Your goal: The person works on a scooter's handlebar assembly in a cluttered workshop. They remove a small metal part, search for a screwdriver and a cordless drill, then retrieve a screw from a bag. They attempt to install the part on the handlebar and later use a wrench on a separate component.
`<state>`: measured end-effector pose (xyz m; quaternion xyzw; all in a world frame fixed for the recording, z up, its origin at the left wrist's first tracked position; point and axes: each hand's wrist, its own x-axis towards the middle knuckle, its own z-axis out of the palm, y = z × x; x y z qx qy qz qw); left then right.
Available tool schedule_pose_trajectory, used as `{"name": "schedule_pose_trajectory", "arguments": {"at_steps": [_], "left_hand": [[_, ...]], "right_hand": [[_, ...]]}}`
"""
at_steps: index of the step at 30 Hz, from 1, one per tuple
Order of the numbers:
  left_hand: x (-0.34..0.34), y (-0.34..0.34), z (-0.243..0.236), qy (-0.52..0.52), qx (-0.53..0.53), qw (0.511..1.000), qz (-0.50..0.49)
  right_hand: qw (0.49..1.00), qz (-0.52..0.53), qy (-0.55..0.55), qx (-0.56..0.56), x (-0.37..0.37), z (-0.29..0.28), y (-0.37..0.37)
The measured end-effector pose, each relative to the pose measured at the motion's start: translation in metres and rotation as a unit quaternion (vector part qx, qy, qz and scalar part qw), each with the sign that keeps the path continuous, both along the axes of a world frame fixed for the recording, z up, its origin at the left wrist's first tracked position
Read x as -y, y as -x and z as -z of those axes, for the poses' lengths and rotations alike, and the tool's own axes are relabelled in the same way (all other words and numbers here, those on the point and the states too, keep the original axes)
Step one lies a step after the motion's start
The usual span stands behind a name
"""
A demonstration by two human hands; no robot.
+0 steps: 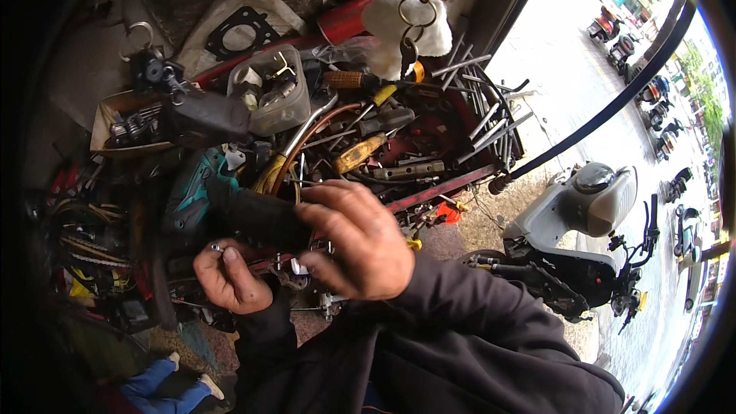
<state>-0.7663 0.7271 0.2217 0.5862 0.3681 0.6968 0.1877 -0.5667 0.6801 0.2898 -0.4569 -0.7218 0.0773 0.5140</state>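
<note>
Dark jacket cloth (491, 322) lies nearest the camera, running to the blurred right hand (356, 245), fingers curved beside a black and teal power tool (190, 201); whether they grip anything cannot be told. Just below the tool, the left hand (231, 280) pinches a small metal piece (217, 248) between thumb and finger, a hold apparently fitting its size. Tools (359, 155) heap in the red tray (445, 190), perhaps to keep them within reach

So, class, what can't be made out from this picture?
All in the head view:
- Small metal piece: partly hidden by the left hand.
- Right hand: fingers blurred, so its grip is unclear.
- Person in blue trousers: upper body cut off at the picture's rim.
- Distant scooters: too small for detail.
</note>
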Motion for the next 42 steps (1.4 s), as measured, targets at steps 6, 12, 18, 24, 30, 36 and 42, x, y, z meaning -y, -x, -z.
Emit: {"name": "schedule_pose_trajectory", "arguments": {"at_steps": [6, 12, 18, 24, 30, 36, 42], "left_hand": [[-0.007, 0.006, 0.002, -0.026, -0.011, 0.999, 0.044], [-0.007, 0.006, 0.004, -0.022, -0.027, 0.999, 0.037], [-0.008, 0.007, 0.005, -0.029, -0.028, 0.999, 0.031], [-0.009, 0.005, 0.007, -0.036, -0.029, 0.998, 0.031], [-0.009, 0.004, 0.004, -0.030, -0.027, 0.999, 0.033], [-0.007, 0.001, 0.002, -0.023, -0.022, 0.999, 0.022], [-0.009, 0.003, 0.005, -0.032, -0.011, 0.999, 0.023]], "right_hand": [[0.975, 0.051, 0.165, 0.143, 0.006, 0.004, -0.068], [0.895, -0.053, 0.385, 0.220, -0.014, -0.001, -0.102], [0.899, 0.010, 0.334, 0.284, -0.047, -0.009, -0.140], [0.905, 0.044, 0.285, 0.311, -0.064, -0.028, -0.163], [0.915, -0.019, 0.284, 0.285, -0.063, -0.047, -0.153], [0.916, -0.100, 0.287, 0.261, -0.075, -0.038, -0.121], [0.889, -0.151, 0.322, 0.288, -0.085, -0.030, -0.103]]}}
